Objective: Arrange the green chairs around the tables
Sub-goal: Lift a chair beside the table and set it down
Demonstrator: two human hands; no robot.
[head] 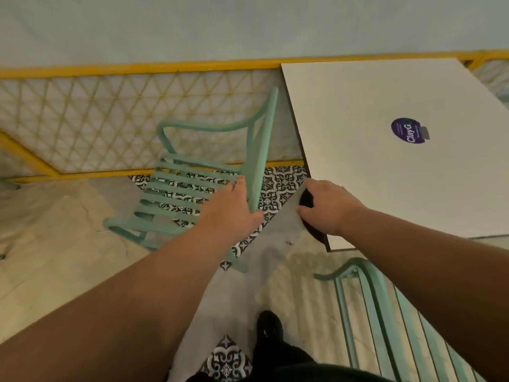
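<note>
1. Since the green chair point(261, 150) looks like rigid painted tubing, it is judged stiff and fairly heavy.
2. Its side rail is gripped by the left hand point(234, 208), with the seat just beyond the fingers.
3. The edge of the white table point(385, 188) is clutched by the right hand point(325, 208).

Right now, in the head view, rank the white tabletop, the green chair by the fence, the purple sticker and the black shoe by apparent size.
1. white tabletop
2. green chair by the fence
3. purple sticker and black shoe: they look about alike, so left unranked
</note>
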